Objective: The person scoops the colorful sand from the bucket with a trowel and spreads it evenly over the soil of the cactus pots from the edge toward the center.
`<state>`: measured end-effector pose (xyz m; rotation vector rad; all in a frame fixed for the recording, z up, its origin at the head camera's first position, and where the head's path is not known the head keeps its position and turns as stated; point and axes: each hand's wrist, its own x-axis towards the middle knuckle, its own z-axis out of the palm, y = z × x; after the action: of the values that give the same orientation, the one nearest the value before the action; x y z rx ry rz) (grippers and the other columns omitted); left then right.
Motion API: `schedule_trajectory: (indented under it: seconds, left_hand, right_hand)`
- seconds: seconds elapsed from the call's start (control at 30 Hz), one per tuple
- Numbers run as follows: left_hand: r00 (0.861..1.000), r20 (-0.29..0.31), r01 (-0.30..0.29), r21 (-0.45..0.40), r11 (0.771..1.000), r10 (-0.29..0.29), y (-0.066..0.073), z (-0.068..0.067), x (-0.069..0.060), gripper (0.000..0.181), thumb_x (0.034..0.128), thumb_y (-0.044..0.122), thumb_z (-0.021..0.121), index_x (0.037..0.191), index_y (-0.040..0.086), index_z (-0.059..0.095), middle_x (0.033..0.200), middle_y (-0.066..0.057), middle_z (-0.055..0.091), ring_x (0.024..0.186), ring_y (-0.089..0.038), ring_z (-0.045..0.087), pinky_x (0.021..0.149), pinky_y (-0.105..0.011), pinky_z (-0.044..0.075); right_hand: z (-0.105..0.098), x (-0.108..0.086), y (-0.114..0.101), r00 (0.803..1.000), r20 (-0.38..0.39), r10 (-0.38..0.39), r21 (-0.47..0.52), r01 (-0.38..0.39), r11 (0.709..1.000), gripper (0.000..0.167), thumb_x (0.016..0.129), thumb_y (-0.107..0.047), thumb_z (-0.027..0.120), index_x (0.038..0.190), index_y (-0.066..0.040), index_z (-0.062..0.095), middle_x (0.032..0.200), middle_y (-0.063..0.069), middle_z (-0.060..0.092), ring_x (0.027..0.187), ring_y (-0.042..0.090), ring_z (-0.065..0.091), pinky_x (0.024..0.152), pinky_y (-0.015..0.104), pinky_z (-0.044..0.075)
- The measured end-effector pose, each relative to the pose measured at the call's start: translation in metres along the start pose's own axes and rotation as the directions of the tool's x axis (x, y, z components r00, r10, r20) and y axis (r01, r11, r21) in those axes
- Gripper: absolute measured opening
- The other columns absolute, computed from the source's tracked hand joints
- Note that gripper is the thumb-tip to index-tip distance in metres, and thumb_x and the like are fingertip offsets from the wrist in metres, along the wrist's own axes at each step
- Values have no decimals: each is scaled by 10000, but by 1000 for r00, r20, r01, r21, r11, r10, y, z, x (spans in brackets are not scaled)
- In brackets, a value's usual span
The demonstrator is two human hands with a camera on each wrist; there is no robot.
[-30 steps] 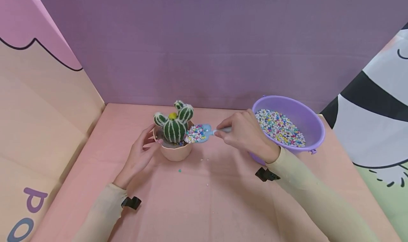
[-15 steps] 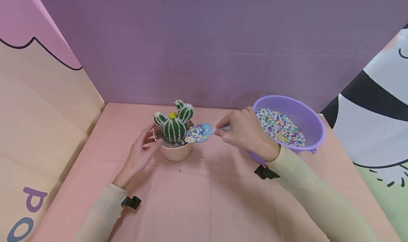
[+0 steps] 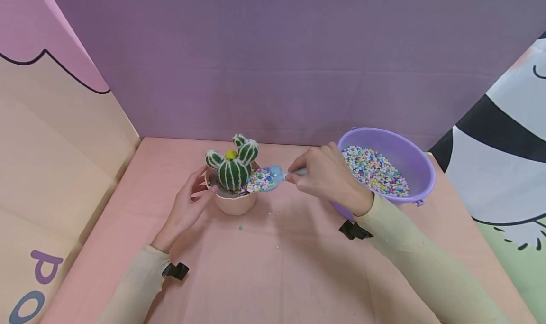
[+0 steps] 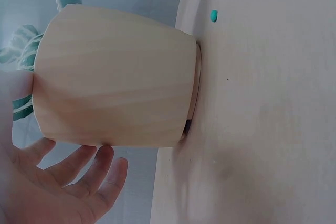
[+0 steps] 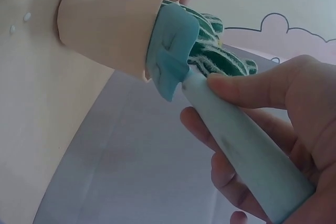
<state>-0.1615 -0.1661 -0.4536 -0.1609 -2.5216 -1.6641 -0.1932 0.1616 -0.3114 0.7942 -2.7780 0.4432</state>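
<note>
A green plush cactus (image 3: 233,176) with white stripes and a yellow tuft stands in a peach flower pot (image 3: 236,204), left of centre in the head view. My left hand (image 3: 187,208) holds the pot at its left side, thumb at the rim and fingers against the wall (image 4: 105,77). My right hand (image 3: 328,177) grips the pale handle of a small blue scoop (image 5: 176,51). Colourful beads (image 3: 261,179) lie on the scoop, whose tip is over the pot's right rim beside the cactus. Some beads show inside the pot at the cactus's base.
Right of the pot is a purple bucket (image 3: 407,155) partly filled with the same kind of beads (image 3: 377,172); my right forearm reaches past its front. A teal bead (image 3: 241,228) and a few pale ones lie on the pink table covering (image 3: 256,276). A purple backdrop (image 3: 273,77) stands behind.
The scoop has shifted very slightly left, and its beads have slid towards the pot, with more showing beside the cactus. The left hand and the pot stay in place.
</note>
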Motion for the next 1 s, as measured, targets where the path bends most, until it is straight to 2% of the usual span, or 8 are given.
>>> schedule_trajectory:
  seconds: [0.3,0.8,1.0]
  left_hand:
    - [1000,-3,-4,12,1000,4,-1,1,-1,673,1072,240,635,1673,156,343,1563,-294,519,1353,-455,587,1115,-630,496]
    - [1000,3,1,10,1000,-1,-3,2,-1,682,1073,253,621,1679,151,326,1571,-295,508,1348,-466,588,1123,-623,490]
    - [1000,-1,-9,14,1000,9,-2,2,-2,676,1075,240,617,1680,157,327,1560,-286,525,1342,-445,598,1116,-613,500]
  right_hand:
    - [0,-1,-3,1000,6,-2,-22,2,1000,74,832,-279,854,883,-241,892,821,-85,821,704,198,708,786,462,444]
    - [-2,-1,-6,1000,17,3,-32,-2,999,73,836,-269,845,879,-233,892,818,-80,820,658,184,655,752,429,402]
    - [-2,-1,-7,1000,17,1,-21,-1,1000,68,833,-264,847,870,-230,892,803,-79,817,644,174,657,752,426,429]
